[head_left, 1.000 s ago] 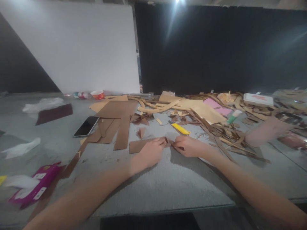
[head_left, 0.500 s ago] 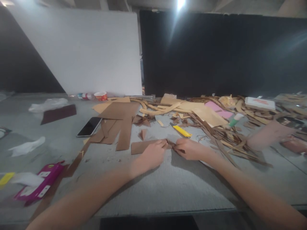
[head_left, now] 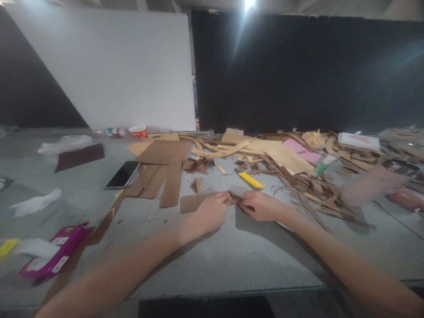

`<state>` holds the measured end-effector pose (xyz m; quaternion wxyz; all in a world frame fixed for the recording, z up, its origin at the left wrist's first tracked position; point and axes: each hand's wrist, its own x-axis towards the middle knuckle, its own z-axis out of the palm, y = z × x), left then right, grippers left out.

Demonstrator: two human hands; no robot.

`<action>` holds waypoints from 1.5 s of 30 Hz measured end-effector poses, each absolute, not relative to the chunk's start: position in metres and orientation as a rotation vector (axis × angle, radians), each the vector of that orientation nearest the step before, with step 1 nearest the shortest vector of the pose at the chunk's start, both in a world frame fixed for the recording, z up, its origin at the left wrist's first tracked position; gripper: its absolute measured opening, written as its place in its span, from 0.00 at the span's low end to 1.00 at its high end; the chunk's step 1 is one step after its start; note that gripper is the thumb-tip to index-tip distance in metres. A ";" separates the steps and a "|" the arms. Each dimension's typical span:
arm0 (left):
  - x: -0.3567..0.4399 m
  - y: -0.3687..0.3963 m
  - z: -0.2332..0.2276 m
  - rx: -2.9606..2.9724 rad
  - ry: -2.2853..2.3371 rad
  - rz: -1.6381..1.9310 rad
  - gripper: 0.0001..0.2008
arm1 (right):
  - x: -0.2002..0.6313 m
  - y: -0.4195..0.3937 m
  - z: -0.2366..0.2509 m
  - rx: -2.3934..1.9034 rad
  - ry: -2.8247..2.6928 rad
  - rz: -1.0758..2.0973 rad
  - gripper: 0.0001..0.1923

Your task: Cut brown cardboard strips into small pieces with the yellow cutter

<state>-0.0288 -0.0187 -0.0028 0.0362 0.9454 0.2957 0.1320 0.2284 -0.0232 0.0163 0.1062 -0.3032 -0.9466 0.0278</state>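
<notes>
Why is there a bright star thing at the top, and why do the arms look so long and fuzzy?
Head view: a ceiling lamp flares, sending pale streaks down the dark wall; the wide lens stretches and blurs both forearms near the bottom edge, while the left hand and right hand pinching the brown cardboard strip look sharper; the pink packet at the left edge is smeared.

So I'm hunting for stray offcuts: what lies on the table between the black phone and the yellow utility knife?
In the head view, brown cardboard strips and a small triangular scrap lie between the phone and the yellow knife.
</notes>
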 end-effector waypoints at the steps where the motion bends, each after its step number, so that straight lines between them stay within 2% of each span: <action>1: -0.029 -0.018 -0.003 2.918 0.901 0.401 0.23 | 0.228 -0.023 0.016 -0.891 -2.787 0.091 0.17; 15: -0.029 -0.023 0.006 2.995 0.966 0.272 0.21 | 0.225 -0.026 0.020 -0.950 -2.780 0.181 0.14; 23: -0.029 -0.021 0.008 3.134 0.773 0.210 0.32 | 0.224 -0.027 0.022 -1.030 -2.813 0.173 0.18; 27: -0.029 -0.018 0.002 3.178 0.761 0.153 0.32 | 0.226 -0.033 0.033 -1.212 -2.914 0.123 0.21; 31: -0.029 -0.018 -0.001 3.203 0.785 0.143 0.33 | 0.219 -0.048 0.047 -1.331 -2.992 -0.054 0.20; 36: -0.028 -0.019 0.003 3.166 0.798 0.180 0.30 | 0.193 -0.070 0.040 -1.613 -2.865 -0.201 0.28; 39: -0.027 -0.019 0.007 3.164 0.783 0.164 0.29 | 0.180 -0.075 0.028 -1.778 -2.801 -0.194 0.31; 45: -0.025 -0.022 0.011 3.153 0.803 0.174 0.32 | 0.173 -0.077 0.018 -1.963 -2.703 -0.092 0.31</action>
